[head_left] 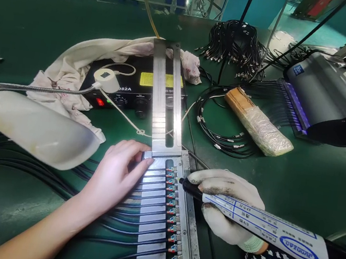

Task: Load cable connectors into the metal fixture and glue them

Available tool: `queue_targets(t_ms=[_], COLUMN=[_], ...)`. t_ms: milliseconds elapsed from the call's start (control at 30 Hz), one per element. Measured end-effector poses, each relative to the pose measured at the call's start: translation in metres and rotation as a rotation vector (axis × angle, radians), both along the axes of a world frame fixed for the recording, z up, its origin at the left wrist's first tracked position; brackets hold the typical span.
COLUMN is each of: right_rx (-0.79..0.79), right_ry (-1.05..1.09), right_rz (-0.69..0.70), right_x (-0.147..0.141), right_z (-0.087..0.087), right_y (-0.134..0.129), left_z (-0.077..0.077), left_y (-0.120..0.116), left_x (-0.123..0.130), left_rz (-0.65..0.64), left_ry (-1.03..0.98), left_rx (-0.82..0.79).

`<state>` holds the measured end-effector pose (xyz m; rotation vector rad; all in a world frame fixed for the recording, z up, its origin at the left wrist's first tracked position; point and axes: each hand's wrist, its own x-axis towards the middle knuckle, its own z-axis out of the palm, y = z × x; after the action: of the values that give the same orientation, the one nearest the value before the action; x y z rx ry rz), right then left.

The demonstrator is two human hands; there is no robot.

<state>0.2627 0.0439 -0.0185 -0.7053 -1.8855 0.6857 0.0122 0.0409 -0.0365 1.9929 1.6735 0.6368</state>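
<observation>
My bare left hand grips the far left corner of a metal cable fixture, its thumb on the top face and its fingers bent around the edge. Several black cables lie side by side across the fixture. Their small stripped ends with coloured wires and metal connectors line its right side. My right hand, in a stained white glove, is wrapped around a labelled glue syringe. The syringe's black tip is beside the connectors near the fixture's far end. A slotted metal plate extends from that end.
A black dispenser box with a cloth stands behind. A white lamp overhangs the left. Farther right are coiled cables, a wrapped block, a cable bundle and a grey machine glowing violet.
</observation>
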Motion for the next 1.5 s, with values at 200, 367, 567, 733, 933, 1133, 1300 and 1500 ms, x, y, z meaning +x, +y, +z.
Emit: queue_targets(t_ms=[200, 367, 567, 733, 933, 1133, 1300, 1500], right_rx=[-0.011, -0.015, -0.028, -0.073, -0.151, -0.117, -0.094, -0.116], right_ry=[-0.001, 0.008, 0.093, -0.036, -0.104, -0.097, -0.08, -0.099], right_rz=[0.011, 0.008, -0.017, -0.019, -0.063, -0.036, -0.025, -0.048], right_x=[0.001, 0.0, 0.004, 0.007, 0.008, 0.008, 0.009, 0.01], right_z=[-0.002, -0.001, 0.004, 0.0, -0.004, -0.004, -0.006, -0.007], right_y=[0.0, -0.001, -0.006, -0.009, -0.011, -0.009, -0.008, -0.011], left_z=[0.002, 0.001, 0.0, 0.0, 0.001, 0.001, 0.0, -0.001], left_y=[-0.001, -0.001, 0.0, 0.0, 0.0, 0.0, 0.0, 0.0], left_x=[0.001, 0.001, 0.0, 0.0, 0.001, 0.001, 0.0, 0.0], left_rz=[-0.001, -0.001, -0.011, -0.009, -0.01, -0.007, -0.011, -0.013], left_ry=[0.003, 0.006, 0.001, 0.001, 0.0, 0.005, 0.005, 0.005], left_rx=[-0.004, -0.002, -0.005, 0.006, 0.003, 0.008, 0.009, 0.013])
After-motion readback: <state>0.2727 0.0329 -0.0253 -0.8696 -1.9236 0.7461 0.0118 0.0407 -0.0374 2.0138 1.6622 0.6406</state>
